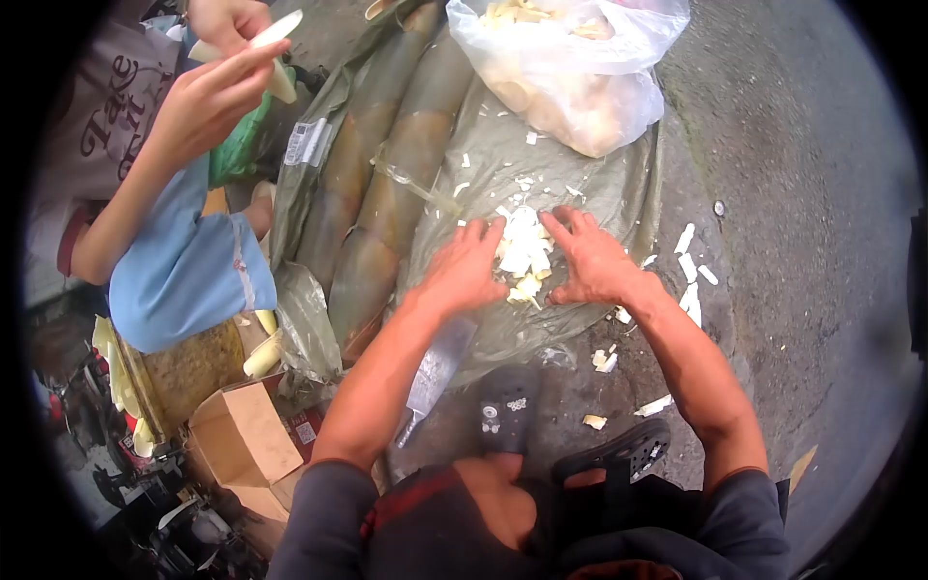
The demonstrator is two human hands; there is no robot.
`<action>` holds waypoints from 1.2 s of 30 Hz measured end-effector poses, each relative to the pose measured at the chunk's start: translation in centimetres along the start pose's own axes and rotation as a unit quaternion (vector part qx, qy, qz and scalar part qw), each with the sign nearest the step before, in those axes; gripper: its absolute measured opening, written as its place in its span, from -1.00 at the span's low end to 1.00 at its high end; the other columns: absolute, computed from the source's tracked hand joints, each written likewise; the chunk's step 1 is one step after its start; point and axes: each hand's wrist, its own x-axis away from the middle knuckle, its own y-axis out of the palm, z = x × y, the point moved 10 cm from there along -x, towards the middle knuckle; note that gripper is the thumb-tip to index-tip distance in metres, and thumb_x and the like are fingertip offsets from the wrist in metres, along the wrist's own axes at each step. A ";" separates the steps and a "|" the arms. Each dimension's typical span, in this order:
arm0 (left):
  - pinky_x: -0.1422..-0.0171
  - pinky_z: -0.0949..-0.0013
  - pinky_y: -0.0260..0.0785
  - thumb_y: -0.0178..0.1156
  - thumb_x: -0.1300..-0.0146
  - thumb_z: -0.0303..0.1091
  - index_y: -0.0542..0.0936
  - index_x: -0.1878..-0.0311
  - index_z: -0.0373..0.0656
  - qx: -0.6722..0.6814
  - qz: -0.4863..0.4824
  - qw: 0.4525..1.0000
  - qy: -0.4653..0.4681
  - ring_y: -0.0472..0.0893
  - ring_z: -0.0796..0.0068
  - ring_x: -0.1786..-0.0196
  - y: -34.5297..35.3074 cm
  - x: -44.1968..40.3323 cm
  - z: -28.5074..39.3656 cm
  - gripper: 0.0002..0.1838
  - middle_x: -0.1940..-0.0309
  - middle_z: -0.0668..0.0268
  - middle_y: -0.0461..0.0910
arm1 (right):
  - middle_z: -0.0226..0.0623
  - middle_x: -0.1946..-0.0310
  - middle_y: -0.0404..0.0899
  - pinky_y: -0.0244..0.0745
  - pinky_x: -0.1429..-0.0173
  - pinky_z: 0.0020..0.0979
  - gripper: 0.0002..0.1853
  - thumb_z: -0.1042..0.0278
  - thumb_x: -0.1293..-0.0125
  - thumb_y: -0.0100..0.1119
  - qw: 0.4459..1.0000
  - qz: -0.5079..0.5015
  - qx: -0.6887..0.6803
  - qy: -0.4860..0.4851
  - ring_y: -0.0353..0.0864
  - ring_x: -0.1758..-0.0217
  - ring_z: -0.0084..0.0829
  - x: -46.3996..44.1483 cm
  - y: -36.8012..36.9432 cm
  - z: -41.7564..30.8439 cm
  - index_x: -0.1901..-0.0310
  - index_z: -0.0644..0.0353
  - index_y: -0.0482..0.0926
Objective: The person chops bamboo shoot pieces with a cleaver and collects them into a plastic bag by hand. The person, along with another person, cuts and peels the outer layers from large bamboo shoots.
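Note:
A small heap of chopped white pieces (525, 242), which look like cut bamboo shoot, lies on a greenish plastic sheet (570, 193). My left hand (462, 263) is at the heap's left side, its fingers apart. On the right side, my right hand (592, 259) spreads its fingers toward the same pieces. Both hands rest low around the heap, palms facing inward, with nothing gripped. Partly hidden by my left forearm, a wide-bladed cleaver (440, 365) lies near my foot.
Two long brown shoots (411, 155) lie left of the heap. A clear plastic bag (590, 106) of pale pieces stands beyond. Scraps (688, 275) litter the pavement at right. At left, another person's hands (217, 87) hold a pale piece, above an open cardboard box (246, 435).

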 end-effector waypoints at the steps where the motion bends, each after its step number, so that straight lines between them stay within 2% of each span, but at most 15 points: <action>1: -0.43 0.03 0.37 0.51 0.02 -0.24 0.21 -0.54 -0.25 -0.030 0.000 0.999 -0.013 0.39 -0.09 -0.40 0.0 -0.1 0.0 0.05 -0.39 -0.04 0.34 | 0.09 -0.39 0.32 0.45 -0.39 -0.08 0.12 0.08 0.14 0.60 0.999 0.007 0.034 0.001 0.36 -0.41 0.07 -0.1 0.1 -0.2 -0.51 0.18 0.26; 4: -0.44 0.03 0.39 0.55 0.06 -0.23 0.14 -0.57 -0.28 -0.076 -0.036 0.996 0.012 0.39 -0.11 -0.40 1.0 -0.8 2.1 0.14 -0.43 -0.08 0.30 | 0.09 -0.39 0.32 0.48 -0.34 -0.02 0.15 0.10 0.18 0.60 0.998 -0.012 0.069 -0.004 0.38 -0.39 0.07 -1.3 1.1 -2.0 -0.50 0.23 0.23; 7: -0.40 0.03 0.42 0.53 0.05 -0.26 0.16 -0.54 -0.33 -0.106 -0.006 0.994 0.027 0.40 -0.10 -0.39 1.7 -0.5 2.3 0.09 -0.41 -0.10 0.29 | 0.08 -0.44 0.23 0.46 -0.41 -0.06 0.23 0.14 0.23 0.69 0.996 -0.033 0.077 0.019 0.34 -0.41 0.09 -1.8 2.6 -2.1 -0.52 0.24 0.18; 10: -0.38 0.02 0.43 0.44 0.00 -0.37 0.20 -0.49 -0.36 -0.095 0.004 0.995 0.024 0.42 -0.15 -0.36 4.1 0.3 1.9 -0.03 -0.35 -0.11 0.34 | 0.10 -0.39 0.27 0.50 -0.36 -0.08 0.10 0.30 0.18 0.65 0.999 -0.038 0.032 0.012 0.36 -0.37 0.10 -0.9 3.5 -2.8 -0.46 0.26 0.25; 13: -0.35 0.02 0.43 0.34 -0.03 -0.49 0.26 -0.44 -0.34 -0.024 0.075 0.996 0.041 0.45 -0.17 -0.31 5.2 1.4 1.2 -0.16 -0.27 -0.10 0.38 | 0.12 -0.31 0.31 0.51 -0.34 -0.09 -0.04 0.46 0.10 0.57 0.999 -0.024 -0.020 0.031 0.36 -0.35 0.12 0.0 4.7 -3.3 -0.40 0.28 0.30; 14: -0.35 0.03 0.42 0.30 -0.04 -0.51 0.29 -0.43 -0.34 0.020 0.097 0.994 0.037 0.46 -0.18 -0.29 5.2 2.0 0.9 -0.20 -0.25 -0.10 0.39 | 0.11 -0.23 0.36 0.51 -0.31 -0.07 -0.16 0.51 0.06 0.51 0.998 0.039 -0.034 0.024 0.40 -0.30 0.15 0.3 5.0 -3.4 -0.33 0.31 0.36; 16: -0.34 0.05 0.41 0.23 -0.06 -0.57 0.35 -0.40 -0.32 0.107 0.142 0.984 0.031 0.46 -0.21 -0.26 5.0 2.7 0.5 -0.27 -0.21 -0.09 0.41 | 0.12 -0.21 0.37 0.50 -0.30 -0.06 -0.19 0.53 0.04 0.49 0.990 0.078 -0.104 0.057 0.42 -0.27 0.17 1.1 5.9 -3.6 -0.32 0.31 0.38; 21: -0.33 0.22 0.41 0.15 -0.13 -0.58 0.48 -0.30 -0.30 0.303 0.180 0.934 -0.057 0.55 0.08 -0.27 5.1 3.1 -2.8 -0.42 -0.22 0.03 0.52 | 0.05 -0.10 0.42 0.47 -0.27 -0.20 -0.38 0.60 -0.07 0.37 0.912 0.175 -0.338 0.154 0.51 -0.18 -0.01 1.3 7.8 -2.1 -0.25 0.29 0.47; 22: -0.32 0.26 0.41 0.14 -0.14 -0.59 0.50 -0.29 -0.29 0.347 0.198 0.914 -0.068 0.58 0.16 -0.26 5.0 3.0 -3.5 -0.44 -0.21 0.06 0.56 | 0.01 -0.06 0.44 0.45 -0.26 -0.25 -0.46 0.53 -0.13 0.32 0.902 0.186 -0.358 0.154 0.51 -0.16 -0.09 1.1 8.1 -2.1 -0.21 0.31 0.49; 25: -0.27 0.36 0.44 0.16 -0.12 -0.62 0.52 -0.27 -0.27 0.536 0.150 0.817 -0.154 0.62 0.38 -0.16 5.2 2.3 -4.6 -0.44 -0.13 0.17 0.65 | 0.01 -0.07 0.47 0.45 -0.29 -0.25 -0.45 0.43 -0.16 0.32 0.879 0.161 -0.412 0.177 0.52 -0.19 -0.09 -0.4 6.1 -2.7 -0.22 0.31 0.48; 26: -0.21 0.40 0.48 0.15 -0.09 -0.67 0.52 -0.27 -0.29 0.562 0.162 0.798 -0.145 0.66 0.45 -0.05 2.4 2.0 -3.4 -0.42 -0.02 0.24 0.68 | 0.00 -0.07 0.51 0.45 -0.31 -0.25 -0.44 0.36 -0.16 0.31 0.895 0.182 -0.380 0.148 0.54 -0.20 -0.12 -1.2 3.7 -3.2 -0.22 0.32 0.48; 28: -0.19 0.39 0.50 0.15 -0.10 -0.67 0.52 -0.25 -0.32 0.574 0.204 0.791 -0.064 0.66 0.44 -0.04 -3.7 -0.1 -1.7 -0.44 -0.02 0.22 0.69 | 0.01 -0.07 0.55 0.45 -0.32 -0.24 -0.43 0.37 -0.14 0.31 0.898 0.222 -0.361 0.115 0.56 -0.20 -0.14 -3.7 -1.3 -3.3 -0.22 0.32 0.49; 33: -0.13 0.36 0.52 0.16 -0.12 -0.64 0.53 -0.23 -0.34 0.531 0.313 0.784 0.074 0.67 0.44 -0.02 -21.3 -6.3 3.7 -0.48 -0.01 0.20 0.69 | -0.22 0.10 0.70 0.59 -0.07 -0.40 -0.41 0.36 -0.12 0.36 0.891 0.312 -0.328 0.036 0.68 0.04 -0.41 -10.8 -20.4 -4.1 -0.23 0.34 0.53; 35: -0.10 0.35 0.53 0.16 -0.13 -0.62 0.54 -0.21 -0.33 0.478 0.294 0.822 0.096 0.68 0.41 -0.02 -26.2 -10.6 4.4 -0.50 0.01 0.20 0.69 | -0.19 0.15 0.69 0.56 0.03 -0.38 -0.37 0.29 -0.10 0.37 0.879 0.263 -0.397 -0.016 0.66 0.13 -0.40 -15.1 -24.2 -2.7 -0.22 0.37 0.53; 36: -0.12 0.33 0.53 0.17 -0.13 -0.57 0.53 -0.24 -0.34 0.463 0.279 0.837 0.082 0.68 0.36 -0.03 -27.0 -12.7 4.4 -0.48 -0.01 0.14 0.69 | -0.14 0.16 0.68 0.56 -0.03 -0.34 -0.29 0.24 -0.08 0.38 0.893 0.222 -0.390 0.013 0.65 0.09 -0.35 -15.5 -25.6 -2.6 -0.27 0.38 0.48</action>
